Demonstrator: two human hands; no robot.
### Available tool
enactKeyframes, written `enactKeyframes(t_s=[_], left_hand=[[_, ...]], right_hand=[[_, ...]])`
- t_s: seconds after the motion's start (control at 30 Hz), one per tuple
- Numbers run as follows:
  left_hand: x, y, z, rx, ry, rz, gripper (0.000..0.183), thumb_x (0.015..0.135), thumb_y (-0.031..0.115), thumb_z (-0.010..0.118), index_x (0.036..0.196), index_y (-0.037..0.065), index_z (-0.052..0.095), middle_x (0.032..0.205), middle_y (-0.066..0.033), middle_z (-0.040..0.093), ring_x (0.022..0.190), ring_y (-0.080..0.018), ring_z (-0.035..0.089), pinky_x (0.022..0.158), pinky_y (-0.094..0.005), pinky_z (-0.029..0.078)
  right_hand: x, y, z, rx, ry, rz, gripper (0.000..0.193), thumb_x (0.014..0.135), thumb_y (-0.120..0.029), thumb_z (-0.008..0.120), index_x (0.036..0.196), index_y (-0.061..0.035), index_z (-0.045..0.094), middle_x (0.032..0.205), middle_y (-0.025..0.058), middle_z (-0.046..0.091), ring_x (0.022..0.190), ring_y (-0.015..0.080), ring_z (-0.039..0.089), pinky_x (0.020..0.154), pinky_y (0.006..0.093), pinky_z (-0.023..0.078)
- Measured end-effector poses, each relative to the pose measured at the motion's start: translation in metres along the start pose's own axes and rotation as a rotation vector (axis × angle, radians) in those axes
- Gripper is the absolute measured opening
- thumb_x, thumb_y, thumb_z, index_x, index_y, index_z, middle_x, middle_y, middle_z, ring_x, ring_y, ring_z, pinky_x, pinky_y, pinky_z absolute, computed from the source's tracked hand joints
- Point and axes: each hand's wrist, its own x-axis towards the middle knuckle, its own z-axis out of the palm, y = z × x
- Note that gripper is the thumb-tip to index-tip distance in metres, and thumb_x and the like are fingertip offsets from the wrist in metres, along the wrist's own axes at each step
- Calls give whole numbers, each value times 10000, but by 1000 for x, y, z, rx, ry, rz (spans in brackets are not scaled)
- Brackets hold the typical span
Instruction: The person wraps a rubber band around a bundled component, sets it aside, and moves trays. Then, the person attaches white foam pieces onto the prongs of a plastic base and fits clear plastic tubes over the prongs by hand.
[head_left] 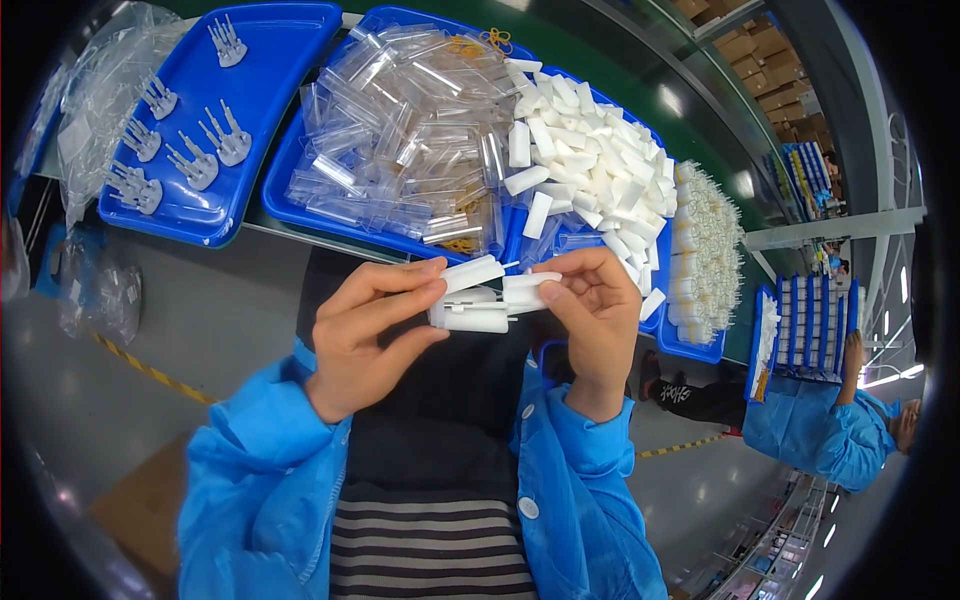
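Okay, my left fingers (395, 307) hold the pronged, white-sleeved piece (475, 319) in front of the blue trays (265, 75); squeezing unevenly could bend its thin prongs. Across, my right fingers (572, 306) pinch a white sleeve (526, 289) at the prong ends, below the white heap (590, 150); a skewed push might drop it.

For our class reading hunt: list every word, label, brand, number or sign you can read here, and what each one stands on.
Dark trousers of the other person: pale lettering on the leg, which I won't copy out.
Boxes at upper right: any marks are too small to read.
Held parts: no text visible.
Blue tray at left: no text visible.
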Motion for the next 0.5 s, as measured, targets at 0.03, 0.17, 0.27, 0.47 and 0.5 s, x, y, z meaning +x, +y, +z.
enactKeyframes(t_s=[0.03, 0.17, 0.27, 0.47, 0.5], left_hand=[[-1, -1, -1, -1, -20, -1, 452, 694, -82, 788, 1129, 1, 699, 1151, -160, 626, 1132, -342, 623, 964, -389, 520], [1, -1, -3, 55, -55, 26, 453, 695, -91, 789, 1130, -7, 694, 1164, -164, 617, 1141, -362, 617, 969, -405, 516], [3, 2, -3, 102, -67, 56, 442, 689, -88, 792, 1115, -8, 701, 1149, -163, 627, 1125, -352, 627, 952, -393, 524], [2, -1, -2, 78, 5, 6, 435, 688, -65, 793, 1108, 6, 711, 1132, -150, 652, 1078, -298, 649, 913, -348, 538], [2, -1, -3, 78, 7, 7, 435, 688, -65, 793, 1108, 6, 711, 1132, -150, 652, 1078, -298, 649, 913, -348, 538]], right_hand=[[0, 1, 0, -1, -1, 1, 132, 861, 53, 669, 986, 57, 626, 998, 143, 684, 899, 149, 666, 801, 240, 519], [-3, 9, 1, -45, -1, -13, 121, 859, 58, 670, 969, 48, 621, 985, 135, 688, 878, 138, 665, 787, 231, 515], [-6, 11, 7, -86, -6, -36, 114, 871, 62, 650, 983, 56, 634, 994, 133, 684, 879, 140, 662, 784, 230, 514], [-16, 17, 24, -402, -12, -324, 174, 911, 75, 556, 1046, 77, 665, 1109, 175, 640, 967, 190, 655, 826, 249, 518], [-17, 19, 26, -384, 5, -336, 177, 912, 77, 548, 1045, 77, 666, 1104, 174, 642, 981, 202, 656, 837, 257, 518]])
